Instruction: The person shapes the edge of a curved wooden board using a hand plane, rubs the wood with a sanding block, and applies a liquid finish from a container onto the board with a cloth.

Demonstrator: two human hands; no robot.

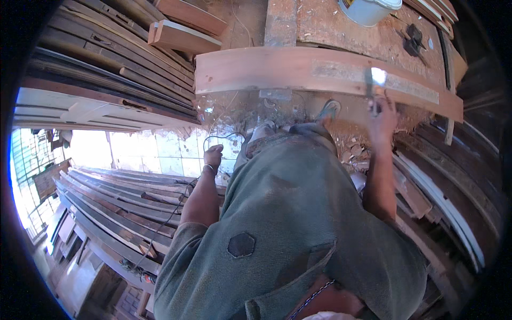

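My right hand (383,114), smeared by motion, is closed round a putty knife (378,78). Its flat blade catches bright light over the right part of a long reddish wooden plank (250,69). A pale grey patch of filler (341,70) runs along that part of the plank. Away from the work, my left hand (213,156) hangs by my left side with its fingers curled in. Whether anything is inside those fingers is hidden. A thin dark cable (224,134) passes close beside it.
Beyond the plank is a wooden work surface (336,40) with a white bucket (368,10) and a dark tool (413,40). Stacked boards (106,53) stand at the left, more timber (442,197) at the right. Wood scraps (353,150) litter the floor by my foot.
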